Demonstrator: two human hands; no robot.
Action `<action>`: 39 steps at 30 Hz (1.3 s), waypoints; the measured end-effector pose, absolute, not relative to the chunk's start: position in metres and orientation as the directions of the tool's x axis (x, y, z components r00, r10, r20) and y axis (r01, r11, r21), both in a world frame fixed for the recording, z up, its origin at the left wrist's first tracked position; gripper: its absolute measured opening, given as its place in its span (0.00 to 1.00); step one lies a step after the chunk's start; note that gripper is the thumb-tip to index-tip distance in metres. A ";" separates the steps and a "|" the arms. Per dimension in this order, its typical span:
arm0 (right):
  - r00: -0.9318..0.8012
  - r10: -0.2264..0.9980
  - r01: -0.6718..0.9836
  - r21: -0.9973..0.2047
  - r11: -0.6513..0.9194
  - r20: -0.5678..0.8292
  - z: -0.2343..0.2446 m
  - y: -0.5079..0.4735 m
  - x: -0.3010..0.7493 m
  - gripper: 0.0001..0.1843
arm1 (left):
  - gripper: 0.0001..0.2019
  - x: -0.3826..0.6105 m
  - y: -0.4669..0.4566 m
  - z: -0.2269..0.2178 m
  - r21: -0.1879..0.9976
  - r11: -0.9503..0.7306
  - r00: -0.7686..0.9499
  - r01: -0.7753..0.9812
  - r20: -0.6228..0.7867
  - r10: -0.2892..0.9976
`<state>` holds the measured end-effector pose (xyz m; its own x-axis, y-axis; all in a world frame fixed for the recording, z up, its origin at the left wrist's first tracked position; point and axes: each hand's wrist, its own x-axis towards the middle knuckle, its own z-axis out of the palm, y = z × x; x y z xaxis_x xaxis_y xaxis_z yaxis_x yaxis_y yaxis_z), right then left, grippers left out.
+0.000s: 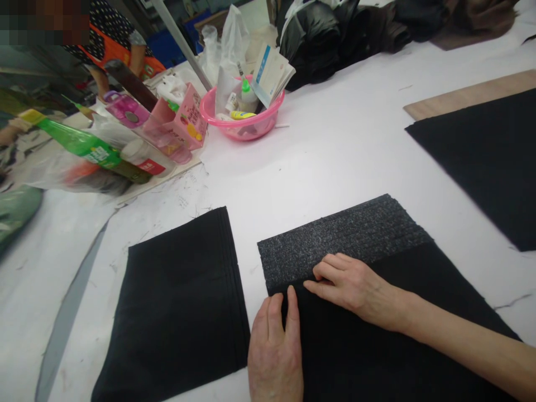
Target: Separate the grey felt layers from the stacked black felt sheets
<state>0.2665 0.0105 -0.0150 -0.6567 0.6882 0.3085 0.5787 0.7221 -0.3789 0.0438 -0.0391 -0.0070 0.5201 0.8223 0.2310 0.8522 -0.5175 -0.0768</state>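
Both hands rest on a stack of fabric pieces (377, 290) that lies on the white cutting table (343, 145), near its front edge and a little to the right of the middle. The upper part of this stack shows a grey speckled side with stepped edges; the lower part is plain black. The left hand (274, 352) lies flat on the left edge of the stack, with fingers straight and close together, the palm pressing down; it does not grasp anything. The right hand (355, 287) lies on the line where the black cloth meets the grey part. Its fingers (330, 262) are bent slightly and their tips touch the edge of the top black piece. I cannot tell if they pinch this edge or only press on it.

Just beside, to the left, lies a second stack of black fabric (180, 312), apart from the first one. At the right edge of the table there is a large black cloth (481, 151) lying partly on a brown board (460, 97). Toward the far left corner stand a pink plastic basin (243, 120) with small bottles and papers, a pink carton (188, 117) and a green bottle (84, 146) lying on its side. At the far edge lie dark bundles (335, 33). Another person (113, 44) in an orange and dotted garment stands behind the far left corner.
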 end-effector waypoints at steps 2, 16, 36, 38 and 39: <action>-0.656 0.689 0.584 -0.370 0.722 0.309 -0.013 0.011 0.266 0.14 | 0.26 0.045 -0.039 -0.004 -0.094 -0.519 0.527 0.850 0.201 0.826; -0.659 0.690 0.583 -0.375 0.721 0.301 -0.008 0.016 0.270 0.14 | 0.23 0.063 -0.035 -0.006 -0.129 -0.561 0.575 0.817 0.242 0.782; -0.678 0.679 0.581 -0.362 0.729 0.282 -0.007 0.013 0.302 0.14 | 0.32 0.062 -0.034 0.000 -0.123 -0.586 0.598 0.801 0.128 0.791; -0.675 0.681 0.591 -0.345 0.729 0.283 -0.006 0.012 0.302 0.14 | 0.31 0.064 -0.033 0.001 -0.127 -0.588 0.601 0.799 0.129 0.789; -0.674 0.681 0.594 -0.338 0.730 0.285 -0.006 0.012 0.302 0.13 | 0.30 0.065 -0.032 0.001 -0.126 -0.593 0.606 0.796 0.135 0.784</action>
